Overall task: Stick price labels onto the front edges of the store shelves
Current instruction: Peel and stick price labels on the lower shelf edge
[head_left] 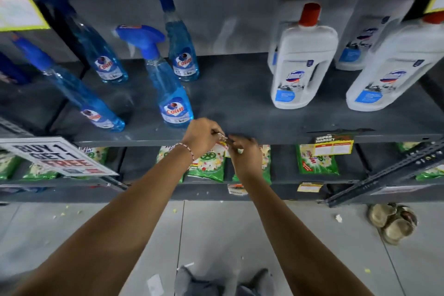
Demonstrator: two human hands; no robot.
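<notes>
A small price label (pixel 223 139) sits pinched between both hands right at the front edge of the grey shelf (pixel 276 138). My left hand (pixel 201 137) grips its left end with thumb and fingers; a beaded band circles that wrist. My right hand (pixel 243 154) holds the label's right side from below, fingers curled. Most of the label is hidden by the fingers. A yellow and green price label (pixel 334 145) is stuck on the same edge, to the right.
Blue spray bottles (pixel 174 101) and white bottles with red caps (pixel 300 65) stand on the shelf. Green packets (pixel 314 160) fill the shelf below, whose edge carries smaller labels (pixel 309 187). A "BUY 1 GET 1 FREE" sign (pixel 55 155) hangs at left. Sandals (pixel 391 222) lie on the floor.
</notes>
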